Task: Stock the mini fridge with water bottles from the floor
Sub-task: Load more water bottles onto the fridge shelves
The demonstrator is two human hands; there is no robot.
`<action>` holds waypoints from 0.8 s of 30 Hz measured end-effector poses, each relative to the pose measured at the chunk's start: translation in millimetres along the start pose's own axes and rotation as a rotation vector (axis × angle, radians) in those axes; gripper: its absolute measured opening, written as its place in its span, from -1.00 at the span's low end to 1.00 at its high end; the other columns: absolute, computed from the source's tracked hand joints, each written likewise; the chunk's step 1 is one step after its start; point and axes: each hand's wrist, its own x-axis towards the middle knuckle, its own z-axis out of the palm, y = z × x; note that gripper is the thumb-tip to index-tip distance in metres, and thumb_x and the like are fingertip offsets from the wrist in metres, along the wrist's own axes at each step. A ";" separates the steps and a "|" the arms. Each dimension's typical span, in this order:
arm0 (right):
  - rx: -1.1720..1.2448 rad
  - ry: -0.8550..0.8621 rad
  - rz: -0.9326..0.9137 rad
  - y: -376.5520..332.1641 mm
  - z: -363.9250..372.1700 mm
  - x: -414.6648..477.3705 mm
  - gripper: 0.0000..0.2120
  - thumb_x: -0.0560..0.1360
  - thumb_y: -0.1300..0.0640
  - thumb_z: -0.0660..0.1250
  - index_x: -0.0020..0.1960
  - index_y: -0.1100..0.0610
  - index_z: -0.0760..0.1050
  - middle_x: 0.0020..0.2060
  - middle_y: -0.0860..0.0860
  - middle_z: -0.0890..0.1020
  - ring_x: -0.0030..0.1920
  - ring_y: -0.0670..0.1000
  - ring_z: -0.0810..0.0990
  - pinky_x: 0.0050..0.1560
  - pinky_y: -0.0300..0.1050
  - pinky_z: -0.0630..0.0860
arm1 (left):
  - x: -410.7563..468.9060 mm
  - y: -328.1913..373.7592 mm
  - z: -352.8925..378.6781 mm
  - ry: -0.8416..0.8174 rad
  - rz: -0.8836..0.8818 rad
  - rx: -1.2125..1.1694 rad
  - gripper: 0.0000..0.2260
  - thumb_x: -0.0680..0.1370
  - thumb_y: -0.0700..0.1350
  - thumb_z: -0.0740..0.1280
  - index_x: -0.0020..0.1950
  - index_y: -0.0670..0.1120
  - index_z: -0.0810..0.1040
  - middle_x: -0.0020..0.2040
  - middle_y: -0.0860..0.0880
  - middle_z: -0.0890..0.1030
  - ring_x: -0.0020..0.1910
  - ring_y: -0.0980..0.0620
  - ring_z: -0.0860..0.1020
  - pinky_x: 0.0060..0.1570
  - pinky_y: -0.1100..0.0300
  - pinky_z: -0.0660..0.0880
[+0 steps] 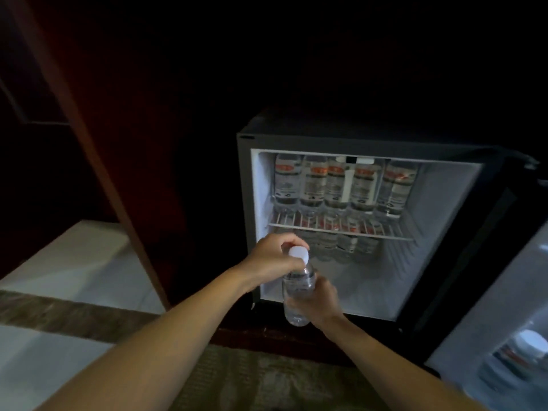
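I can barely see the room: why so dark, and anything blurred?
Head view: the open mini fridge, lit inside, is the brightest area, surroundings near black; the water bottle held by left hand and right hand looks fairly sharp, the fridge door at right is smeared.

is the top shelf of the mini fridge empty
No, a row of clear plastic water bottles with orange labels stands on the white wire shelf of the black mini fridge.

Wire shelf (341, 229): five labelled water bottles (338, 185) stand upright on it, side by side in one row.
Fridge floor (385, 286): below the wire shelf; more bottles (344, 244) stand at its back.
Fridge door (480, 307): right of the wire shelf; a blurred white-capped bottle (527, 345) sits low in it.
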 end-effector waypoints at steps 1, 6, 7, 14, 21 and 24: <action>0.013 0.031 0.034 10.2 1.7 16.6 -0.51 0.30 0.11 0.46 0.19 0.16 0.48 0.05 0.10 0.63 0.09 0.09 0.59 -0.13 -0.23 0.38 | 14.7 -13.3 9.1 0.032 -0.029 -0.079 -0.78 0.41 -0.26 0.36 0.01 -0.07 0.60 -0.13 0.05 0.59 -0.12 0.08 0.54 -0.06 0.18 0.48; -0.029 0.050 0.089 37.0 7.4 64.2 -0.57 0.31 0.12 0.45 0.15 0.12 0.46 0.03 0.05 0.63 -0.05 0.03 0.57 -0.16 -0.25 0.37 | 51.0 -67.6 30.8 0.167 -0.242 -0.102 -0.80 0.46 -0.29 0.21 -0.04 -0.08 0.56 -0.03 -0.12 0.60 -0.05 -0.07 0.57 0.06 0.08 0.52; -0.024 0.065 0.104 42.7 8.6 76.0 -0.61 0.32 0.10 0.43 0.12 0.10 0.47 0.02 0.04 0.64 -0.06 0.03 0.57 -0.16 -0.24 0.40 | 62.9 -78.7 33.9 0.182 -0.275 -0.089 -0.80 0.46 -0.29 0.20 -0.13 -0.03 0.55 0.00 -0.15 0.61 -0.01 -0.12 0.59 0.09 0.04 0.54; 0.188 0.231 0.112 61.1 21.7 139.1 -0.58 0.35 0.27 0.44 0.18 0.24 0.44 0.09 0.13 0.59 0.13 0.13 0.55 -0.03 -0.20 0.42 | 130.1 -121.7 61.7 0.253 -0.246 -0.057 -0.84 0.50 -0.38 0.24 -0.14 -0.26 0.61 -0.12 -0.21 0.62 -0.05 -0.05 0.55 -0.15 0.35 0.44; 0.181 0.309 0.042 60.5 24.3 176.9 -0.52 0.35 0.29 0.47 0.22 0.28 0.41 0.14 0.18 0.58 0.16 0.14 0.54 0.00 -0.23 0.36 | 165.2 -129.1 65.5 0.185 -0.244 0.075 -0.71 0.59 -0.26 0.15 0.30 -0.28 0.43 0.32 -0.21 0.48 0.34 -0.08 0.43 0.21 0.32 0.34; 0.145 0.276 0.008 62.5 28.2 190.0 -0.49 0.33 0.33 0.47 0.23 0.29 0.38 0.09 0.12 0.54 0.13 0.07 0.52 0.02 -0.28 0.38 | 169.6 -133.1 69.7 0.191 -0.270 -0.023 -0.70 0.56 -0.32 0.17 0.30 -0.30 0.41 0.30 -0.24 0.48 0.31 -0.13 0.45 -0.18 0.49 0.37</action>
